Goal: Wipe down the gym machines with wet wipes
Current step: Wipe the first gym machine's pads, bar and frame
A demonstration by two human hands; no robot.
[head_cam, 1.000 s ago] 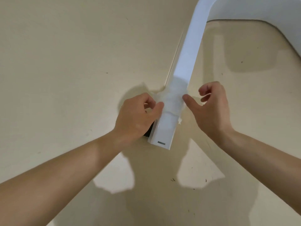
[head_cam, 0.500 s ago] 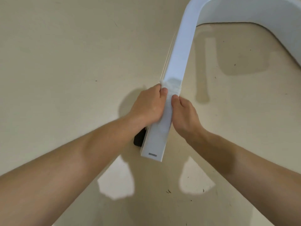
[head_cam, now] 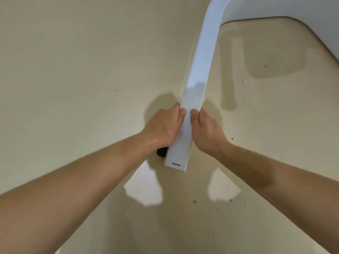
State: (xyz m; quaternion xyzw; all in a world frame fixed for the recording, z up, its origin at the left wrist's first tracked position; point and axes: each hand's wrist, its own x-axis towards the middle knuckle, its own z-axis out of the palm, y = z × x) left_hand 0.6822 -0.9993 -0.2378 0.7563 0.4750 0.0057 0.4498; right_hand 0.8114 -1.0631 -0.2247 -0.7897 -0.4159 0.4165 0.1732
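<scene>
Head view only, so tell me: where was the wet wipe?

— The wet wipe (head_cam: 194,95) lay draped over the top face of the white bar (head_cam: 203,55), on the bar's lower stretch. Its crumpled upper edge showed just above the thumbs, and the rest ran down under both hands.

And the hands?

— The left hand (head_cam: 163,129) was clamped on the bar's left edge and the right hand (head_cam: 206,132) on its right edge, level with each other. Each pressed the wipe to the bar. The thumbs (head_cam: 182,113) lay on the top face with their tips close together, and the fingers curled down over the sides, out of sight beneath the bar.

What of the bar itself?

— It was flat-faced and white, running from the top of the frame down toward the person. Its squared-off lower end, below the hands, bore a small grey slot (head_cam: 176,164). Above the wipe it rose and bent right into a broader white part of the machine (head_cam: 293,8).

Anything beside it?

— A small black piece (head_cam: 161,152) stuck out left of the bar's lower end, partly hidden by the left wrist; I could not tell what it was. Under the bar spread a pale beige floor (head_cam: 73,70). It carried dark specks (head_cam: 194,201) below and right of the bar's end, and soft shadows of the bar and the bare forearms. Two bright patches of light (head_cam: 145,191) lay below the bar's end, one to each side.
</scene>
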